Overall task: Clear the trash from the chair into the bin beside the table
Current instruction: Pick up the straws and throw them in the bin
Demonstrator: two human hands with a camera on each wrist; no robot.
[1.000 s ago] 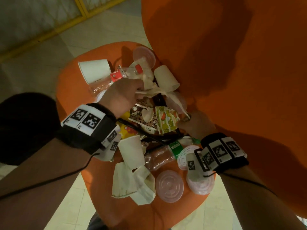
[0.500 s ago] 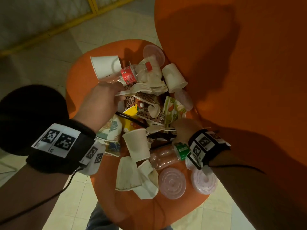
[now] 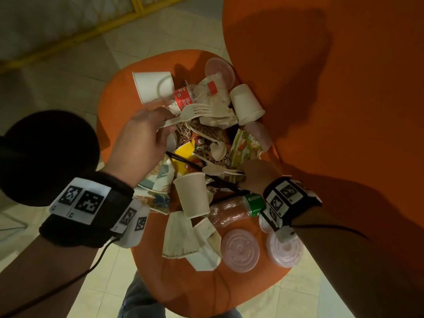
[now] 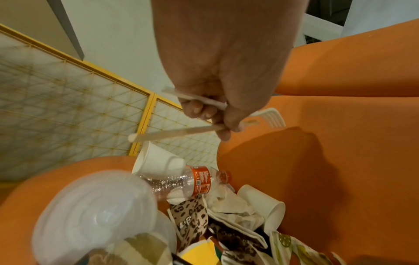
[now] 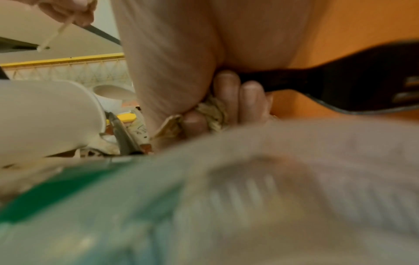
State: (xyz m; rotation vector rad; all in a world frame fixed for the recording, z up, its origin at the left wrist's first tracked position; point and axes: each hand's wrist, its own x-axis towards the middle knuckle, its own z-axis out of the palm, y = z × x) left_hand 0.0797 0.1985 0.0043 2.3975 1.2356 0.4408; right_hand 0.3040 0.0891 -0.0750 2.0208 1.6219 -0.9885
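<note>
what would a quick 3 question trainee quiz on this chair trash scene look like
1. True or false: the left hand holds white plastic cutlery, including a fork.
2. What colour is the cap on the clear bottle lying just beside the right wrist? A) red B) green C) yellow
3. Fill in: the right hand grips a black plastic ____ together with crumpled paper.

Key:
1. True. The left wrist view shows the fingers curled round white handles, fork tines sticking out.
2. B, green. The red cap belongs to the other bottle at the back of the orange chair.
3. Fork; the right wrist view shows its slotted head.
</note>
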